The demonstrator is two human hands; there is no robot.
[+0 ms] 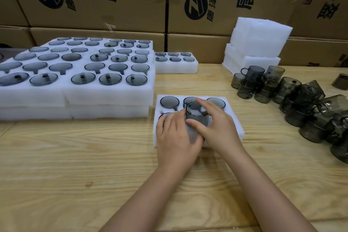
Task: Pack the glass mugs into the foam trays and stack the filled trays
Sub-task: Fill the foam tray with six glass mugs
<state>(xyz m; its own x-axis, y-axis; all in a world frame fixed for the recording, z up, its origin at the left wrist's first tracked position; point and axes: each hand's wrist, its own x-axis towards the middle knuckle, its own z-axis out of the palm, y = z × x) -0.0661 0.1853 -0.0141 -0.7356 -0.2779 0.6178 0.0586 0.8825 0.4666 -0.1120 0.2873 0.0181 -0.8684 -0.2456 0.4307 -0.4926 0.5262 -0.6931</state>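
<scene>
Filled trays (79, 81) sit stacked at far left on the counter (75, 156), clear of the loose mugs (301, 100) at right. On the near foam tray (233, 128), both hands clamp one mug (196, 117): left hand (175, 137) steadying, right hand (218, 128) guiding it into the middle pocket.

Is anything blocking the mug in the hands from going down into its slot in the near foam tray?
Nothing visible does. Both the left hand and right hand grip the glass mug over the front middle of the foam tray. The slot beneath is hidden by the hands and mug, so it cannot be checked.
</scene>
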